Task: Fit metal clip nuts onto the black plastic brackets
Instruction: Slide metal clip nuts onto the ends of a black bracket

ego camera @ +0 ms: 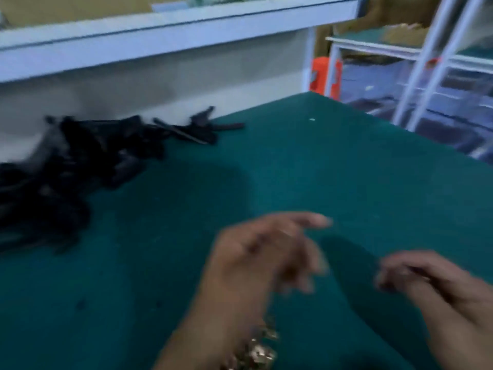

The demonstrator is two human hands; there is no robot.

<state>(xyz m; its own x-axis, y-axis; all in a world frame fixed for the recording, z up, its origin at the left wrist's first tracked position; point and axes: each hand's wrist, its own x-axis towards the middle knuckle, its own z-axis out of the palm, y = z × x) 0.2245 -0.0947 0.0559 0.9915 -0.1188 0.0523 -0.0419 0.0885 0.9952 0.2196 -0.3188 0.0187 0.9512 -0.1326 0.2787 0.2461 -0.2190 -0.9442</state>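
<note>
A big heap of black plastic brackets (66, 166) lies on the far left of the green felt-topped table (306, 166). The heap sits right up against the pale grey back wall (160, 84). A few loose black brackets (198, 129) stick out from the right end of the heap, and they rest on the green top too. Above the wall runs a long white shelf edge (173, 30).

Nearer the middle, low in the view, is the left hand (266, 252). It is held above the green top, well apart from the heap. Its pointing finger (314, 220) reaches out to the right. The other fingers bend down loosely and are a little spread. The picture is blurry, so it is hard to tell if this hand holds something small. A gold chain bracelet (260, 348) hangs on the left wrist.

Further right is the right hand (421, 279), near the bottom corner. Its fingers are curled in toward the left hand, and the tips look close together. They may be pinching something tiny, but the blur hides it. No metal clip nut can be made out.

Behind the table's right corner stands an orange box (324, 76). Next to it is a white metal rack (416, 65) with shelves.
</note>
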